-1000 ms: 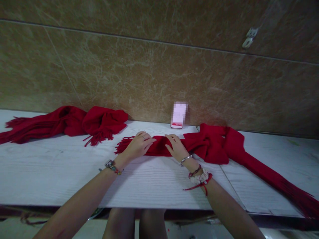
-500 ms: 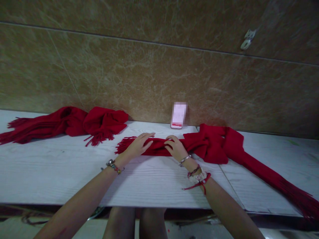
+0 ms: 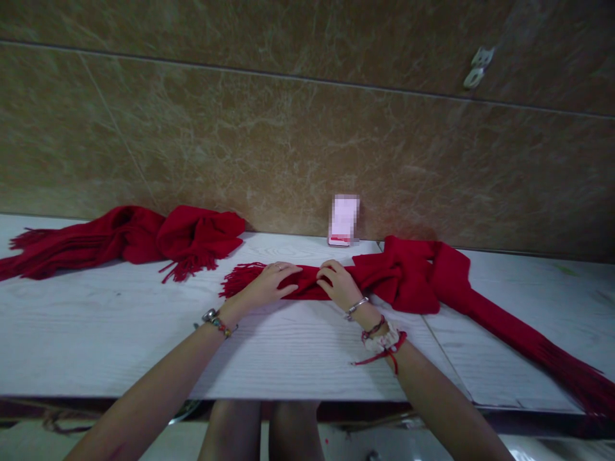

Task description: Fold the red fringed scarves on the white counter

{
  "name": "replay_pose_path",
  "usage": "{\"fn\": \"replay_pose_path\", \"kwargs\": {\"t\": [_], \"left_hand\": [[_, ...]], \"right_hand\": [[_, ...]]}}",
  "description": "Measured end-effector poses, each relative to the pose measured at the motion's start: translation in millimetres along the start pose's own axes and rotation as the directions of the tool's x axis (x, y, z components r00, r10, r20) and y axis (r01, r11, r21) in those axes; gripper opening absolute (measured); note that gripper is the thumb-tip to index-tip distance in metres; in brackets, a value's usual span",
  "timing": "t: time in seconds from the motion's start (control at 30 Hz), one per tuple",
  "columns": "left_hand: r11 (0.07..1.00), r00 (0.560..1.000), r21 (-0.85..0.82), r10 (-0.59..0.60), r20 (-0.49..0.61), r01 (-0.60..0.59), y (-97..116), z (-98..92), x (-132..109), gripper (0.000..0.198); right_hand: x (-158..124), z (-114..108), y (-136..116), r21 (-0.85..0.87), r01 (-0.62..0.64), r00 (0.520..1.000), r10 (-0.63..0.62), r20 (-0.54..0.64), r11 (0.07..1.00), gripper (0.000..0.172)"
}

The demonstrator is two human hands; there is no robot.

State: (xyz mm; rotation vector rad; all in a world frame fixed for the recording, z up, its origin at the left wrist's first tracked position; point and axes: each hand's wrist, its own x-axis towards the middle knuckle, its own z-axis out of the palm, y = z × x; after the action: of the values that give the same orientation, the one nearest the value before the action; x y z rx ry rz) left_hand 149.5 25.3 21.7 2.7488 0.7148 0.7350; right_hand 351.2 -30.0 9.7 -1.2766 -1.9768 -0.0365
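A red fringed scarf (image 3: 413,278) lies along the white tabletop, bunched in its middle, with one long end trailing to the lower right. My left hand (image 3: 273,282) rests on its narrow left part near the fringe, fingers stretched and thumb apart. Just to the right, my right hand (image 3: 339,282) has its fingers curled down onto the same strip of fabric, closed on a fold of it. The cloth under both palms is hidden.
A second red scarf (image 3: 139,237) lies crumpled at the left by the wall. A phone (image 3: 344,221), its screen blurred, leans against the brown marbled wall (image 3: 269,141). A small white fitting (image 3: 479,67) is on the wall. The white table (image 3: 298,358) has its front edge near my legs.
My left hand has shifted slightly, its fingers now lying flatter over the scarf. My right hand and both scarves stay nearly as they were. The view has moved a little.
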Motion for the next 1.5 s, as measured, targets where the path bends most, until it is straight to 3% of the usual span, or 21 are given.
{"fn": "replay_pose_path", "kwargs": {"t": [0.13, 0.33, 0.53, 0.77, 1.03, 1.33, 1.5], "left_hand": [[1.000, 1.000, -0.015, 0.002, 0.029, -0.002, -1.2, -0.3, -0.3, 0.032], [1.000, 0.998, -0.025, 0.005, -0.058, -0.007, 4.4, -5.9, 1.2, 0.023], [0.994, 0.992, -0.099, -0.049, -0.120, 0.037, 8.4, -6.3, 1.1, 0.036], [0.987, 0.990, -0.135, -0.101, -0.103, 0.086, 9.2, -3.1, 2.1, 0.042], [0.947, 0.974, -0.276, -0.200, -0.104, 0.165, 0.7, -8.3, 1.8, 0.046], [0.910, 0.964, -0.337, -0.266, -0.026, 0.242, -8.3, -12.6, 2.1, 0.039], [0.916, 0.952, -0.259, -0.291, 0.099, 0.307, -8.2, -19.7, 2.0, 0.027]], "right_hand": [[0.7, -1.2, -0.4, 0.006, -0.006, 1.000, 0.006, 0.004, 1.000, 0.013], [1.3, -2.7, -3.7, 0.035, 0.028, 1.000, -0.028, 0.008, 0.999, 0.012], [0.5, -1.0, -4.4, 0.039, 0.057, 0.998, -0.058, 0.011, 0.998, 0.014], [-0.7, 2.0, -3.0, 0.038, 0.114, 0.993, -0.115, 0.015, 0.993, 0.011], [1.8, 0.8, -3.8, -0.009, 0.054, 0.997, -0.053, 0.062, 0.999, 0.015], [3.0, -9.6, -9.6, -0.055, 0.101, 0.987, -0.093, 0.134, 0.993, 0.013], [2.1, -13.0, -10.7, -0.065, 0.127, 0.964, -0.108, 0.244, 0.990, 0.012]]}}
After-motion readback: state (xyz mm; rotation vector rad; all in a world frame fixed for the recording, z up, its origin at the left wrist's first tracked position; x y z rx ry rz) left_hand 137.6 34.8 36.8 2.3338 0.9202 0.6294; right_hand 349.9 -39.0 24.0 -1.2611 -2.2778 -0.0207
